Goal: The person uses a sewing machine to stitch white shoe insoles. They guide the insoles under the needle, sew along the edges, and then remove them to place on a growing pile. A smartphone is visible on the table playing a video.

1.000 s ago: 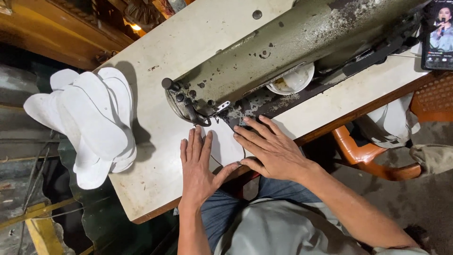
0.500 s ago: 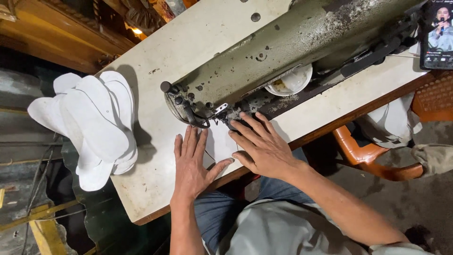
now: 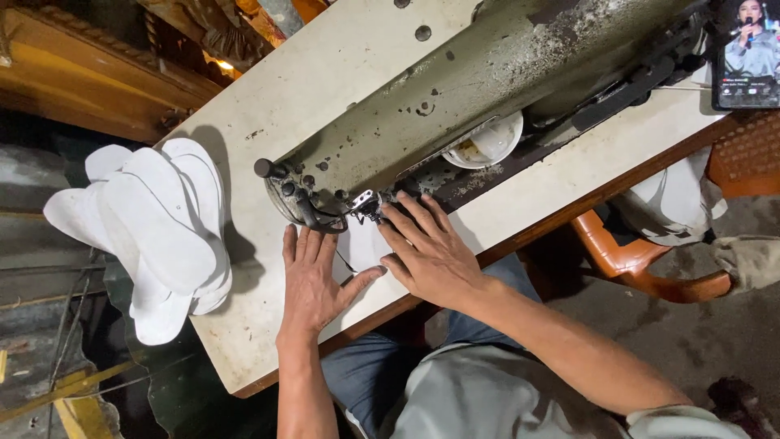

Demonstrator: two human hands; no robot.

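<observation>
My left hand (image 3: 315,280) lies flat, fingers spread, on a white insole piece (image 3: 363,246) on the sewing table (image 3: 268,106). My right hand (image 3: 429,250) presses the same piece from the right, its fingertips close to the presser foot (image 3: 366,205) of the grey-green sewing machine (image 3: 455,106). Most of the white piece is hidden under both hands. Neither hand grips anything; both rest palm down.
A stack of white insole pieces (image 3: 154,228) overhangs the table's left edge. A white bowl-like disc (image 3: 487,142) sits beside the machine. A phone with a lit screen (image 3: 746,53) stands at the top right. An orange chair (image 3: 642,260) with white pieces is at the right.
Both hands have slid slightly toward the presser foot with the white piece, and the camera has shifted a little.
</observation>
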